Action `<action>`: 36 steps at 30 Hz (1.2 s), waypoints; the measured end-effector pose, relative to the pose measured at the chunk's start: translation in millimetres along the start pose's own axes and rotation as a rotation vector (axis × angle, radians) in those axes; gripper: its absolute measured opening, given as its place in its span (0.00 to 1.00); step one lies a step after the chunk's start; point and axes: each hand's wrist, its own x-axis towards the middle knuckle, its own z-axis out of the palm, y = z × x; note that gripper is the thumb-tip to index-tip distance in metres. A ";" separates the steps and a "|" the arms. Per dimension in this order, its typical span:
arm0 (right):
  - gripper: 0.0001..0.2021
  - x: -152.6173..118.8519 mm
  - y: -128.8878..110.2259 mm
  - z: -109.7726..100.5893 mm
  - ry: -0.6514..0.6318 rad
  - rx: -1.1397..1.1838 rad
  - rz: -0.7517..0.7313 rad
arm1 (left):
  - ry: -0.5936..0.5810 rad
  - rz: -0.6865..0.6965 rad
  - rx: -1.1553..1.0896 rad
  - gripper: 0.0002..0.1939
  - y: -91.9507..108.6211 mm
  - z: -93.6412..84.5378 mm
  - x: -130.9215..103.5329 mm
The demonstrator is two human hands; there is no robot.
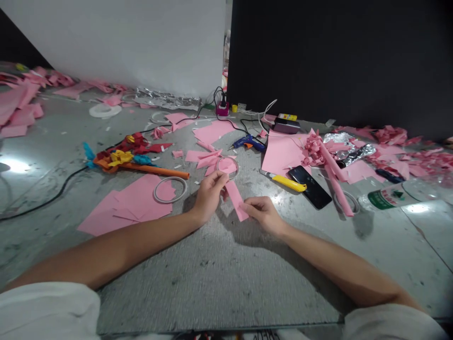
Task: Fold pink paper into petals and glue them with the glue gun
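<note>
A narrow strip of pink paper (235,200) is held above the grey table between my two hands. My left hand (209,194) pinches its upper end, and my right hand (262,212) pinches the lower right edge near the bottom. Just beyond the strip, a pale ring (228,168) lies over cut pink paper pieces (203,159). Left of my left hand, another ring (170,190) rests on larger pink sheets (129,200). A yellow utility knife (288,182) lies right of my right hand, its tail end over a black phone (311,187).
A blue glue gun (249,142) lies beyond the hands. On the left are red, yellow and blue paper flowers on an orange stick (155,170), and a black cable (62,190). At right are a pink paper flower (332,172) and a plastic bottle (392,196). Upright panels (336,61) stand behind.
</note>
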 end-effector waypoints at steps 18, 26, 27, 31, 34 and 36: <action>0.25 4.7 2.4 -0.9 0.056 0.152 -0.005 | -0.337 -0.059 0.124 0.24 14.1 2.9 -8.5; 0.20 6.3 8.8 -0.6 0.085 0.228 -0.029 | -0.249 -0.031 0.095 0.23 14.5 3.1 -8.2; 0.19 7.4 10.1 0.0 0.122 0.250 -0.030 | -0.249 -0.027 0.098 0.23 14.5 2.9 -8.4; 0.17 11.1 12.0 2.3 0.248 0.289 -0.007 | -0.267 -0.014 0.118 0.23 14.6 1.6 -9.2; 0.18 10.5 9.5 3.8 0.229 0.253 -0.015 | -0.269 -0.003 0.122 0.22 14.4 1.2 -9.2; 0.18 9.3 7.5 4.4 0.211 0.212 -0.028 | -0.283 -0.003 0.126 0.21 14.5 1.8 -8.9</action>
